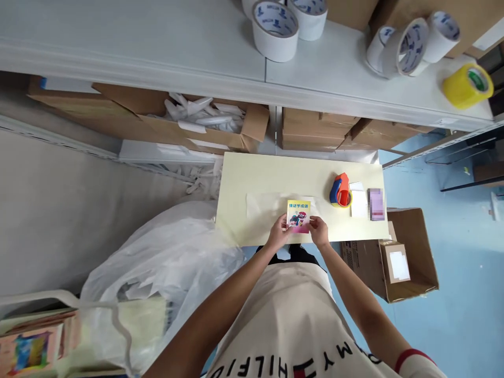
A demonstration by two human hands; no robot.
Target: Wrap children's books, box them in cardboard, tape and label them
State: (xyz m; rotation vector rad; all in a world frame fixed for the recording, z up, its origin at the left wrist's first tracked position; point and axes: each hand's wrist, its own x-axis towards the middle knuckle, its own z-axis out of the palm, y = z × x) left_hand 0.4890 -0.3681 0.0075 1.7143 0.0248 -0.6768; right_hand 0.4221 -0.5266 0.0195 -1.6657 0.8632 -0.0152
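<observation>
A small book point(298, 215) with a yellow and pink cartoon cover is held over the front part of the pale table point(268, 173). My left hand point(280, 232) grips its lower left side, thumb on the cover. At its right edge, my right hand point(318, 230) pinches it between closed fingers. Under and behind the book lies a sheet of clear plastic point(263, 206), flat on the tabletop. To the right stands a red and blue tape dispenser point(340, 190), with white paper slips point(358, 203) and a purple packet point(376, 204) beyond it.
A shelf point(157, 42) above the table carries white tape rolls point(275, 31) and a yellow roll point(468, 85). Beneath it, an open carton point(208, 115) holds white plastic pieces. A big plastic bag point(157, 262) is at the left; an open cardboard box point(413, 252) stands right.
</observation>
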